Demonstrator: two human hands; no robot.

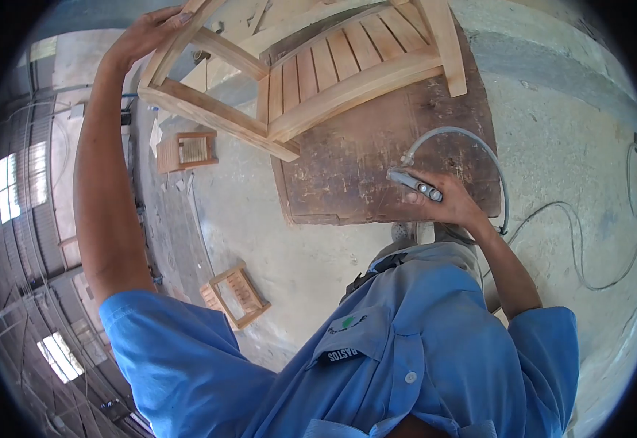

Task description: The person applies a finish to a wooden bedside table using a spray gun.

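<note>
Pale floor (574, 153), bright windows (5, 191), apparently roof beams (37, 290).

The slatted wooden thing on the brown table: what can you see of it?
The slatted wooden piece is pale, seemingly unpainted timber: a row of spaced slats in a frame, with open framing at its left. It slants across the brown table, overhanging the left edge; its top runs out of view. The left hand touches its open end.

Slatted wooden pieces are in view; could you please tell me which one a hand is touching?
The large piece on the brown worktop; it alone has the left hand on it.
</note>
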